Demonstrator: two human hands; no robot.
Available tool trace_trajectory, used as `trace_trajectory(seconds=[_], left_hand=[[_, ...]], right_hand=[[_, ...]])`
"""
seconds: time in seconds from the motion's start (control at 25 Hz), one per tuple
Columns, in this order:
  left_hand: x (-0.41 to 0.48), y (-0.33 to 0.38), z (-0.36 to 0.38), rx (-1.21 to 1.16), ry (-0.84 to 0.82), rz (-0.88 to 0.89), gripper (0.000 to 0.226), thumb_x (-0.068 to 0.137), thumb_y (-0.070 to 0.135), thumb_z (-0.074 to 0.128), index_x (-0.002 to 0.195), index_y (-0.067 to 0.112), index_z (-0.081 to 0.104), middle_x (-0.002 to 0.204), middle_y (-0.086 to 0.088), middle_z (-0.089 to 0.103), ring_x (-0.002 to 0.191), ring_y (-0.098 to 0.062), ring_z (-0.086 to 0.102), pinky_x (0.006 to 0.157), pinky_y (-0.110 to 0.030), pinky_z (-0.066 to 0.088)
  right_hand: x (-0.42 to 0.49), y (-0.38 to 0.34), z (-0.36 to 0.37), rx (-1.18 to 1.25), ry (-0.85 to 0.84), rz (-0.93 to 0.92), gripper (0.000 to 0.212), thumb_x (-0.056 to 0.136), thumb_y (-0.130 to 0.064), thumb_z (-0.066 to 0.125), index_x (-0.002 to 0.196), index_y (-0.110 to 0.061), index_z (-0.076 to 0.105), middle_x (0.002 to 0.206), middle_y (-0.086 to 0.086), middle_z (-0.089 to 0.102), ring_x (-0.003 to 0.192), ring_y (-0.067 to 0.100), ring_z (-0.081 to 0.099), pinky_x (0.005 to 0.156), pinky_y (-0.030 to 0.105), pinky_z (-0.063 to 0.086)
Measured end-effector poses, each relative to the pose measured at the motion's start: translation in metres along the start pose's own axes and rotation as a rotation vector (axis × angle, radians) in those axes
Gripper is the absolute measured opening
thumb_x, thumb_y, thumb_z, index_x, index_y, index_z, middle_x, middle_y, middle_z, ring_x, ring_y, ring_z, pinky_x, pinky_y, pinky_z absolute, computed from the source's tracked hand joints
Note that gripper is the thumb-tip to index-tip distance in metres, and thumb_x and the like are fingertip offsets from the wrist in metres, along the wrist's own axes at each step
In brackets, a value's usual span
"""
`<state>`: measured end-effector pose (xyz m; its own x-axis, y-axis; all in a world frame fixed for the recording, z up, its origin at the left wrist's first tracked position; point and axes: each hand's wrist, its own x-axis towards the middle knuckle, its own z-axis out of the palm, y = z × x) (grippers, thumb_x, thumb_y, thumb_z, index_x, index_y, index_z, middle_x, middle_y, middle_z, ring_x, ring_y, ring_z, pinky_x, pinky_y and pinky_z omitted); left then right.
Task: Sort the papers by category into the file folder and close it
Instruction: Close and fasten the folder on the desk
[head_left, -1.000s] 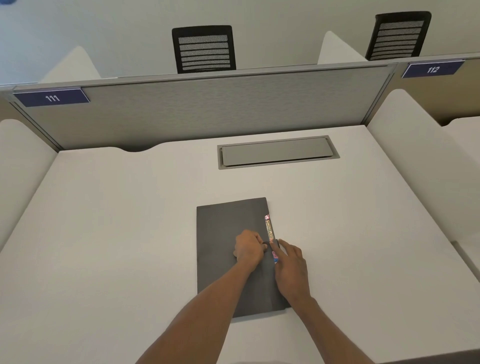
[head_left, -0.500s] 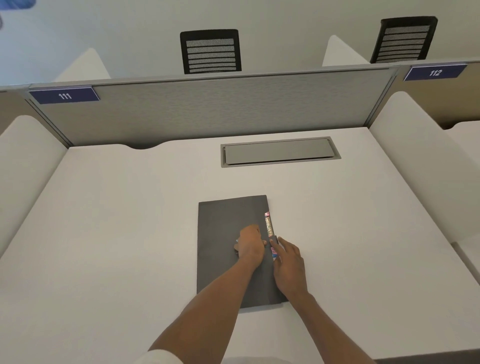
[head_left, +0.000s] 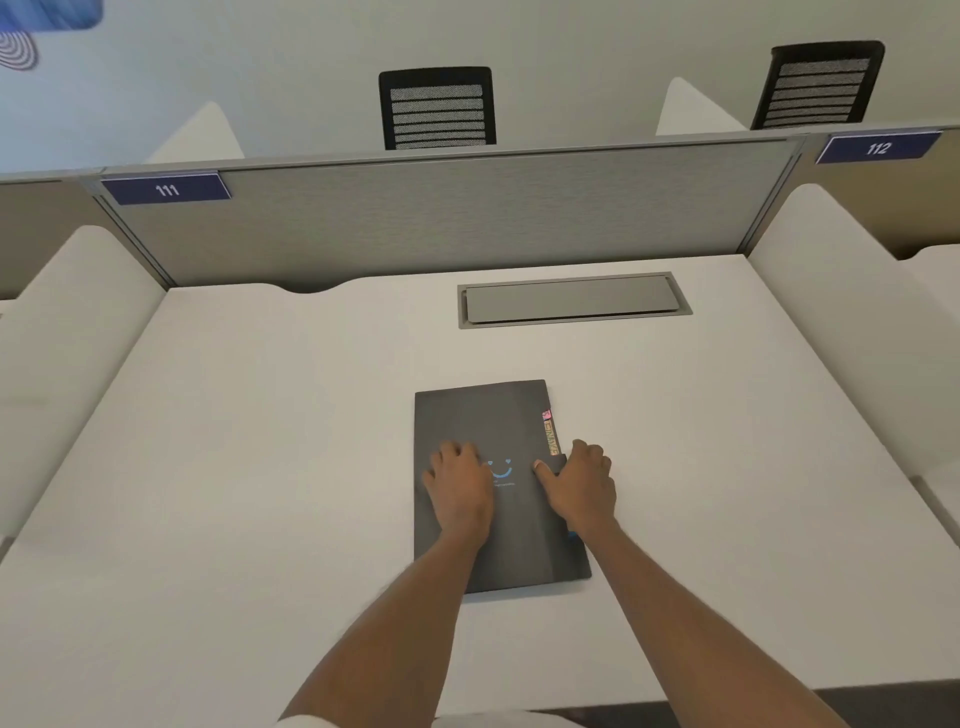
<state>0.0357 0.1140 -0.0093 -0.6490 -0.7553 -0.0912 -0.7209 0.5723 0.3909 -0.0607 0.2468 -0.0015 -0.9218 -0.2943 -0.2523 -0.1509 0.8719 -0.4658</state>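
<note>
Peeking from folder (head_left: 488, 415): unreadable coloured strip (head_left: 550, 434)

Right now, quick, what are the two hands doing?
Left hand: open, resting flat on the dark folder, holding nothing.
Right hand: fingers curled at the folder's right edge; whether it grips anything cannot be told.

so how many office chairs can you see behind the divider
2. One black mesh chair stands behind the grey divider near the middle; the other chair is further right, near the 112 sign. Only their backs show; others could be hidden below the divider.
</note>
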Motion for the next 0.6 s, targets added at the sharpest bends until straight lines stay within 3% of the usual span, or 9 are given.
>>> trace_trajectory(seconds=[0.12, 0.32, 0.6], left_hand=[[-0.001, -0.031, -0.013, 0.045, 0.036, -0.121, 0.028, 0.102, 0.029, 0.054, 0.126, 0.018, 0.061, 0.136, -0.008, 0.052, 0.125, -0.031, 0.048, 0.103, -0.047, 0.040], [-0.003, -0.057, -0.020, -0.048, -0.005, -0.308, 0.035, 0.102, 0.036, 0.056, 0.128, 0.013, 0.056, 0.138, -0.010, 0.049, 0.130, -0.032, 0.045, 0.102, -0.048, 0.043], [0.001, -0.052, -0.023, -0.185, -0.067, -0.356, 0.045, 0.102, 0.038, 0.060, 0.130, 0.003, 0.054, 0.135, -0.017, 0.050, 0.129, -0.035, 0.047, 0.099, -0.045, 0.049]], right_hand=[[0.001, -0.016, 0.006, -0.108, -0.029, 0.041, 0.073, 0.083, -0.065, 0.061, 0.131, -0.011, 0.048, 0.132, 0.011, 0.051, 0.127, 0.031, 0.046, 0.096, 0.046, 0.051], [-0.002, -0.024, 0.014, -0.156, -0.041, 0.088, 0.084, 0.077, -0.068, 0.069, 0.132, -0.010, 0.045, 0.134, 0.011, 0.046, 0.128, 0.029, 0.045, 0.090, 0.042, 0.052], [0.004, -0.028, 0.019, -0.119, -0.090, 0.131, 0.088, 0.073, -0.068, 0.076, 0.132, -0.011, 0.044, 0.134, 0.014, 0.044, 0.127, 0.033, 0.047, 0.096, 0.047, 0.051]])
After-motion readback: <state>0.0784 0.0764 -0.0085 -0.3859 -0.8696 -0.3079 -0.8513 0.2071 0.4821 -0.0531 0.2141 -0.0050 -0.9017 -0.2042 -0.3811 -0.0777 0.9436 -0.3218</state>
